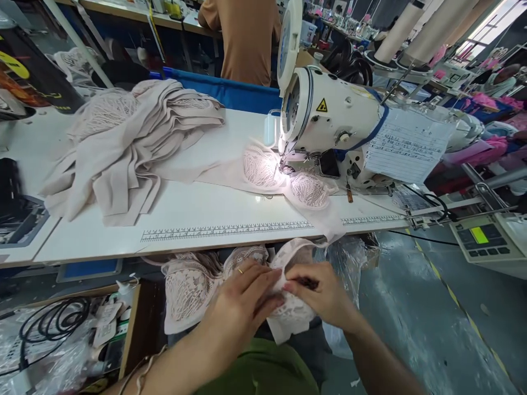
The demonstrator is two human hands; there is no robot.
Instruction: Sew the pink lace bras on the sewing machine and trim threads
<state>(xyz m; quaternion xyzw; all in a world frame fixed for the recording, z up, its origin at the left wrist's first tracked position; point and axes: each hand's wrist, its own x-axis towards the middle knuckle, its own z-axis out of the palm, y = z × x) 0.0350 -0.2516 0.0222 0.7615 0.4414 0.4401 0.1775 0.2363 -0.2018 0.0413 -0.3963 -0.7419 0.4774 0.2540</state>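
Observation:
On my lap, in front of the table edge, lies a pale pink lace bra (187,293). My left hand (247,293) pinches its fabric between thumb and fingers. Close beside it, my right hand (323,291) is closed on the same bra's lace part, its fingertips nearly meeting the left ones. Another bra (308,190) rests on the table under the lit needle area of the white sewing machine (335,109). Its band trails left to the pile and a strap side hangs toward the front edge.
A heap of pale bras (135,131) covers the table's left part. A printed ruler (230,230) runs along the front edge. At lower left stands a carton (140,329) with cables and bottles. A control box (481,238) is at right; a person (247,38) is beyond the table.

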